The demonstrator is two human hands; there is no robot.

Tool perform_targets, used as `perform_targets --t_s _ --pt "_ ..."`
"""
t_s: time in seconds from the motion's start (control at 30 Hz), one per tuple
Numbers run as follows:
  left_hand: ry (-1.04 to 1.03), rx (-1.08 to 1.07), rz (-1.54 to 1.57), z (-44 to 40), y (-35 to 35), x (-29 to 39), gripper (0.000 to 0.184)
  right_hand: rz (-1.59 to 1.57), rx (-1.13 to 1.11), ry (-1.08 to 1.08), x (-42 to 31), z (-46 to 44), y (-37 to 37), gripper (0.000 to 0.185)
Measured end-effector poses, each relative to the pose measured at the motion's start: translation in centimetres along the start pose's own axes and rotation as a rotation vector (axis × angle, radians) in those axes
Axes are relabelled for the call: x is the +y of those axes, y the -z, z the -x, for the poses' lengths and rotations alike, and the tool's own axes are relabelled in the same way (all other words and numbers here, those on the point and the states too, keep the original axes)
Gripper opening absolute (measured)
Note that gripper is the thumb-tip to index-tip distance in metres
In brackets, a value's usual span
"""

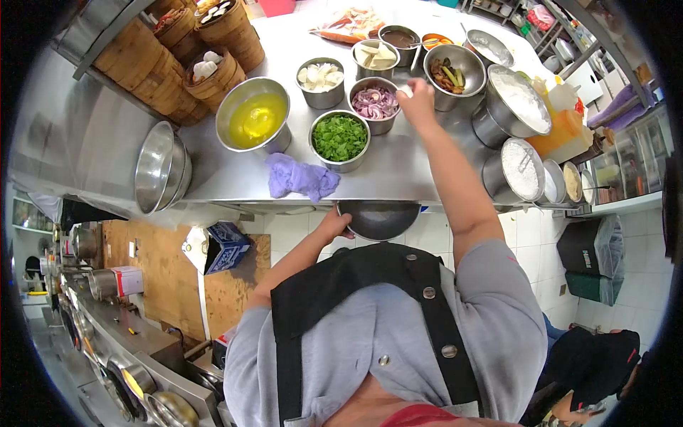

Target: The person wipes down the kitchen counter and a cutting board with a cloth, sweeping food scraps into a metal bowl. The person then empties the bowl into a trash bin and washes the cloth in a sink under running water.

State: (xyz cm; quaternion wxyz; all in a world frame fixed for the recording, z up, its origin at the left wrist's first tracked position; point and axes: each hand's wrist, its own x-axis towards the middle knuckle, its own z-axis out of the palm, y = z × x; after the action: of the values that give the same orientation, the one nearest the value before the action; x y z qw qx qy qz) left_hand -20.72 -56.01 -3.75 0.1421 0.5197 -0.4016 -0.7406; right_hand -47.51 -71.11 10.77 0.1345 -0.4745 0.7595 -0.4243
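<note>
My left hand [336, 223] grips the rim of a dark bowl [384, 219] below the counter's front edge. Over the steel counter, my right hand [417, 98] is beside the right rim of a container of sliced red onion [375, 103]; its fingers are bent together, and what they hold, if anything, is too small to make out. Chopped green herbs [340, 138] fill a container nearer me. Behind stand a container of white slices [320, 77] and one of pale blocks [375, 57]. A steel bowl [455, 67] with dark and green pieces lies right of my right hand.
A bowl of yellow liquid [254, 115] and a purple cloth [302, 177] are on the left. Bamboo steamers [156, 64] stack at the back left. Containers of white powder [521, 169] line the right. Another person [594, 363] is at the lower right.
</note>
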Motion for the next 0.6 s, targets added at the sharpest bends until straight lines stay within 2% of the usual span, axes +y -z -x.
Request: perform_targets --t_s 0.07,0.13,0.2,0.37,0.6 --pt "-0.021 -0.008 0.023 0.0 0.1 -0.2 0.053 0.273 0.097 0.435 -1.3 -0.5 0.0 0.036" --pt "-0.021 0.008 0.029 0.7 -0.1 0.3 0.052 0.397 0.052 0.444 -2.9 -1.0 -1.1 0.031" --pt "-0.020 0.023 0.028 1.1 0.0 0.5 0.052 0.572 -0.068 0.628 -3.8 -1.7 -2.2 0.028" --pt "-0.050 0.045 0.036 1.8 -0.1 1.0 0.042 0.651 -0.142 0.646 -3.5 -2.9 -3.5 0.029" --pt "-0.036 0.014 0.046 1.0 1.0 -0.1 0.044 0.796 -0.170 0.581 -3.4 -3.7 -1.5 0.030"
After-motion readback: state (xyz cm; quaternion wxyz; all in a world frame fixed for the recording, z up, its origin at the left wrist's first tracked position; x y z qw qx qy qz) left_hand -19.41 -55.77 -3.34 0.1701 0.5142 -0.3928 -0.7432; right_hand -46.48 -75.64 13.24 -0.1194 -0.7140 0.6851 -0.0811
